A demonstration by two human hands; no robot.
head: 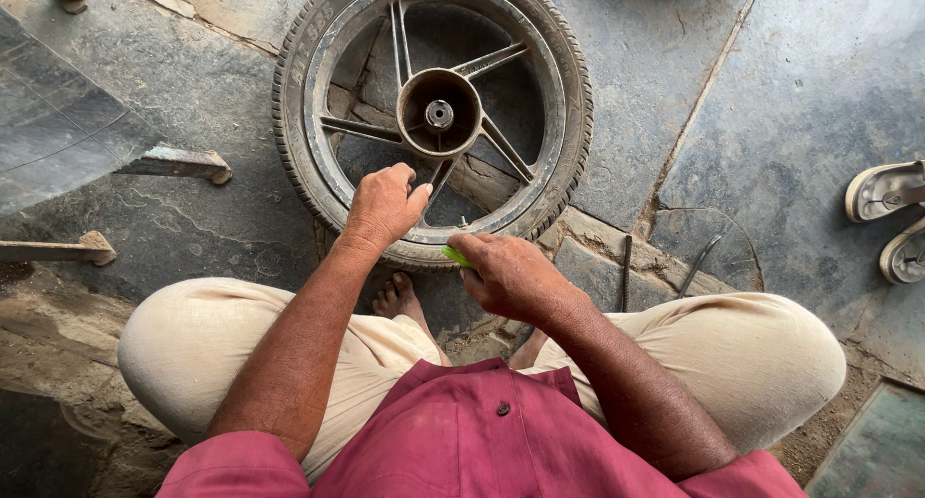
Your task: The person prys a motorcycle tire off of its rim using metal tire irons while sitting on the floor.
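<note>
Black ribbed tyre (294, 122), grey spoked rim (540, 69), bright green tool (455, 256).

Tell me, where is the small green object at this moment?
In the head view, the green object is in the right hand, at the near rim of the wheel, right of the left hand.

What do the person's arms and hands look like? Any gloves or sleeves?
No gloves: the left hand and right hand are bare, with no rings or watch showing. Both forearms are bare too. Short dark-pink shirt sleeves end near the elbows.
</note>
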